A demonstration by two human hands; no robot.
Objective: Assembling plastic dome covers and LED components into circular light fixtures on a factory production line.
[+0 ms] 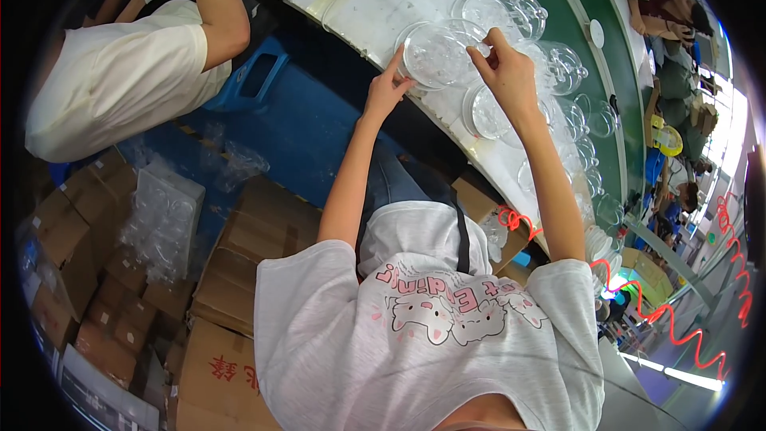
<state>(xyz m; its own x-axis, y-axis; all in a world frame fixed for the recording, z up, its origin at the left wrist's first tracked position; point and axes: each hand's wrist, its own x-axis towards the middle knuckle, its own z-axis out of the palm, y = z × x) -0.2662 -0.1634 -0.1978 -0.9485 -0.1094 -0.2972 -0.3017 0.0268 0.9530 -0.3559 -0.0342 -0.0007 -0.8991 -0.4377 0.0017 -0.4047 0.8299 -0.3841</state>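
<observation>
White table (pixel 379 14), held clear dish (pixel 432 57), red-lettered carton (pixel 214 393)

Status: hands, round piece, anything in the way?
Left hand on clear round piece, left edge. Right hand pinching its right side. Similar clear pieces crowding right.

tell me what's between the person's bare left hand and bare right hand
In the head view, a clear, round, plastic-looking piece lies between the bare left hand, which touches its left rim, and the bare right hand.
</observation>
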